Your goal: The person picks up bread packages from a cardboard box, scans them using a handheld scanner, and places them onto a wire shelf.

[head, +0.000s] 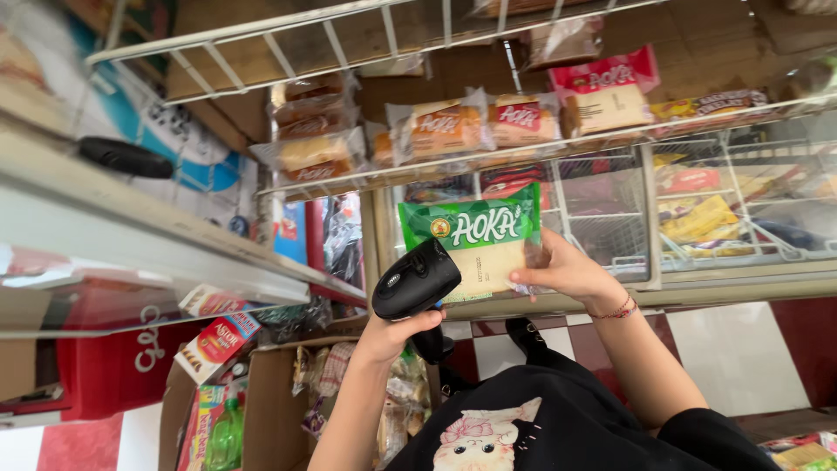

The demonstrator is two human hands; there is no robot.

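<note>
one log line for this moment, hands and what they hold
left hand: grips black handheld scanner | right hand: holds green-topped snack packet | scanner head beside packet | behind: wire shelf of wrapped cakes

Packet's [478, 249] corner behind scanner [417, 279]

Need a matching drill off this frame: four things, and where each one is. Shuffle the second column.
Things:
1. scanner
2. green packet
3. red packet
4. bracelet

Places:
A. on the wrist behind the right hand
B. gripped in the left hand
C. lying on the wire shelf
D. pinched in the right hand

Pairs: 1-B, 2-D, 3-C, 4-A
</note>
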